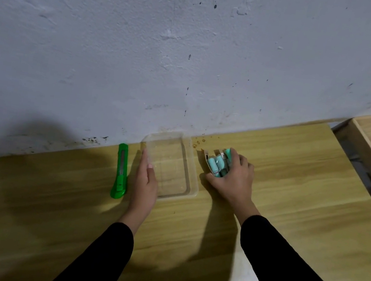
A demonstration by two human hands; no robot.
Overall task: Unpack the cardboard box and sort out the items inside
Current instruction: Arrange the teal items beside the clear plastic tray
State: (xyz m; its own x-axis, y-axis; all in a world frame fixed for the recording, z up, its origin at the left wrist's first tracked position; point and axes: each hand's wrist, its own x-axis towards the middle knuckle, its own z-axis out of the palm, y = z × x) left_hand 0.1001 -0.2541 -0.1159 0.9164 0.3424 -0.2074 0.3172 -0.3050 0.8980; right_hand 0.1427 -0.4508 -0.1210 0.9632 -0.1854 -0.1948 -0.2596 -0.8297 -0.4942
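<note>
right hand point(233, 182) fingers clamped on small box point(218, 163) of teal tubes beside clear tray point(190, 185), left hand point(146, 182) flat, fingers together (tubes may spill if tipped).

Light: dim, cool, from above and behind the person
Shadows: broad, soft, on worktop point(46, 215) and wall point(194, 44)
Edges: bent, slightly blurred

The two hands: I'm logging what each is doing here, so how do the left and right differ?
The left hand lies flat and open, fingers straight along the left rim of the clear tray; the right hand is curled over a bundle of teal tubes. The left holds nothing; the right grips the bundle. The left lies next to the green box cutter; the right is beyond the tray. Both rest low on the wooden table, in black sleeves.
</note>
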